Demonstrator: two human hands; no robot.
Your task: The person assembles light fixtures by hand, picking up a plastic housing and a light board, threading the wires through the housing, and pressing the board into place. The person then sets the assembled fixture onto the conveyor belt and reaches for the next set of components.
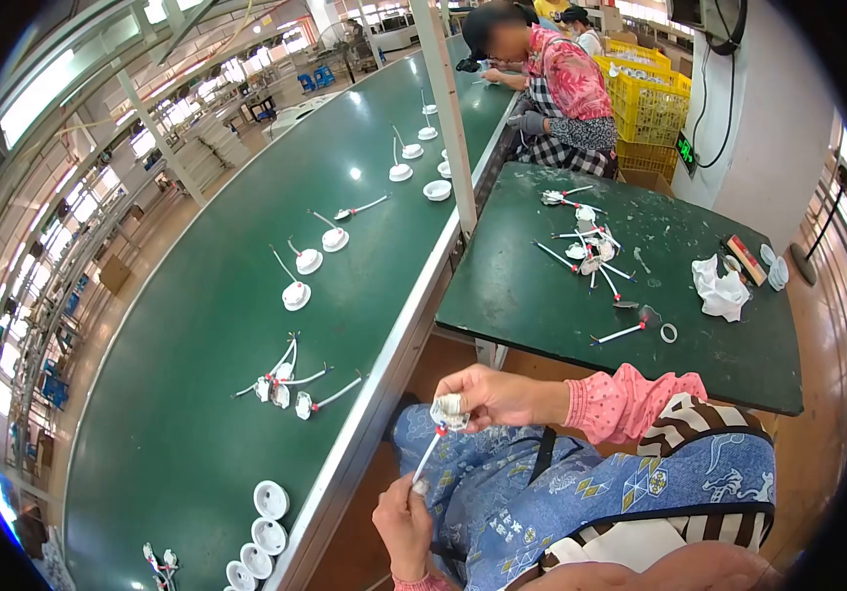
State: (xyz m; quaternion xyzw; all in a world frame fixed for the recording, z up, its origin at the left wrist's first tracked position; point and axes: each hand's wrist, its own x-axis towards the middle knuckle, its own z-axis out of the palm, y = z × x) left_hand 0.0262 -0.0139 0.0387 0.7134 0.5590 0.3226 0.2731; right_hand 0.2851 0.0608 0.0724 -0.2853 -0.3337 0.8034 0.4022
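Observation:
My right hand [490, 396] pinches the white head of a small wired part [450, 418], which has a red connector below the head and a white cable. Closed around the lower end of that cable [428, 459] is my left hand [404, 520]. The part is held over my lap, near the edge of the green conveyor [187, 394]. Left of my hands, similar wired parts [280, 384] lie on the belt. White round cups [270, 499] stand in a row by the belt's near edge.
A green side table [542, 295] holds a pile of wired parts [593, 246], a crumpled white cloth [721, 289], a white ring [669, 334] and a red-and-tan block [746, 260]. A metal post [448, 118] rises between table and belt. A co-worker [566, 89] sits beyond, near yellow crates [648, 106].

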